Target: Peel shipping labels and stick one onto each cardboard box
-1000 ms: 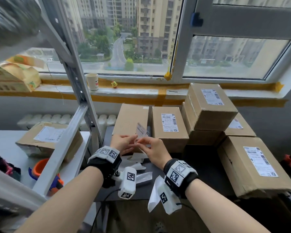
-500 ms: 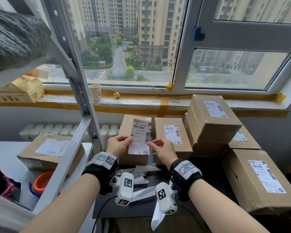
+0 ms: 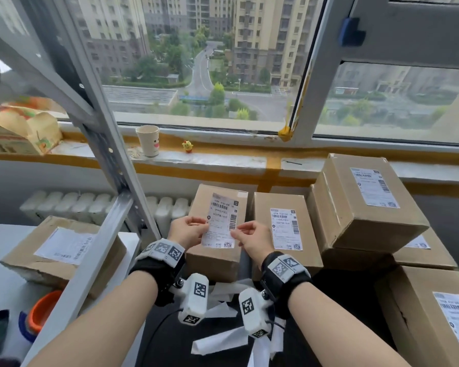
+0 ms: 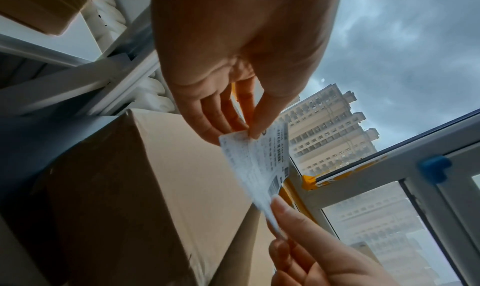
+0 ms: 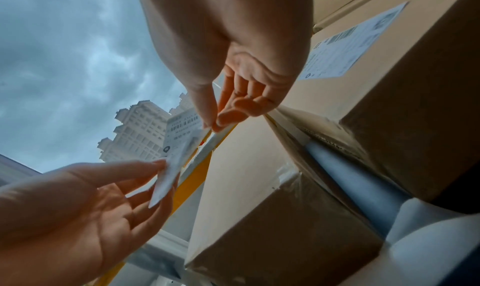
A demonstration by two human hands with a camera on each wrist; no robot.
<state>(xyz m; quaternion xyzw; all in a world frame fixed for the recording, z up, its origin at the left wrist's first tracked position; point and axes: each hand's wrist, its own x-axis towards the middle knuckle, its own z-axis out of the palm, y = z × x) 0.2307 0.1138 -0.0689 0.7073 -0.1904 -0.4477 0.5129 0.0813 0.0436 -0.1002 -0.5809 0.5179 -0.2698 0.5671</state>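
Observation:
A white shipping label (image 3: 221, 221) hangs just above the top of a bare brown cardboard box (image 3: 212, 260) in the middle of the dark table. My left hand (image 3: 188, 231) pinches its left edge and my right hand (image 3: 249, 238) pinches its right edge. In the left wrist view the label (image 4: 257, 163) is held off the box top (image 4: 182, 177), thumb and fingers (image 4: 228, 121) nipping its corner. The right wrist view shows the label (image 5: 179, 146) between thumb and forefinger (image 5: 207, 113). To the right sits a labelled box (image 3: 284, 229).
More labelled boxes are stacked at the right (image 3: 361, 202) and front right (image 3: 435, 319); another lies on the white shelf at the left (image 3: 61, 252). Peeled backing strips (image 3: 220, 340) litter the dark table in front. A grey metal rack post (image 3: 112, 160) slants past my left hand.
The label has been turned from edge-on to face up and spread between both hands, then carried forward over the unlabelled box. My head has tilted up.

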